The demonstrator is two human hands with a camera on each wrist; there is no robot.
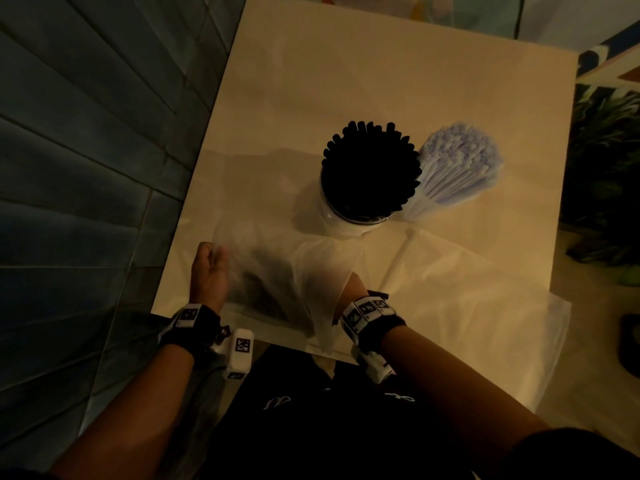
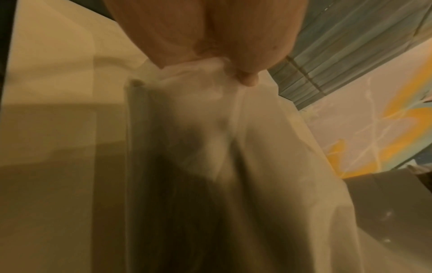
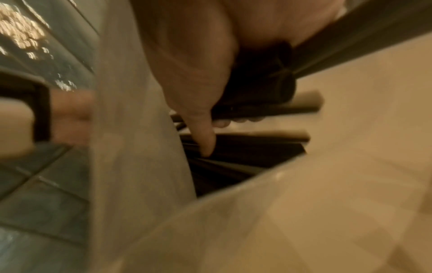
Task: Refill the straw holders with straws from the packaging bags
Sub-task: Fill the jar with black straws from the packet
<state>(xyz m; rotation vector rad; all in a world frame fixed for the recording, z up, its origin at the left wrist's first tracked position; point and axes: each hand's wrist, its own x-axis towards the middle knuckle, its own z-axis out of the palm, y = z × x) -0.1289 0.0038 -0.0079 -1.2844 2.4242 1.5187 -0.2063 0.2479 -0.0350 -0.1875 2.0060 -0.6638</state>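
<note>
A white straw holder packed with black straws stands mid-table. A second holder, hidden under its pale wrapped straws, stands right beside it. A translucent packaging bag is lifted at the table's near edge. My left hand pinches the bag's left edge, and the left wrist view shows that pinch on the crumpled plastic. My right hand is inside the bag, fingers curled round a bunch of black straws. In the head view the bag hides it past the wrist.
A second, flatter plastic bag lies at the table's near right with one white wrapped straw by it. The beige table ends at a tiled floor on the left. Plants are at the right.
</note>
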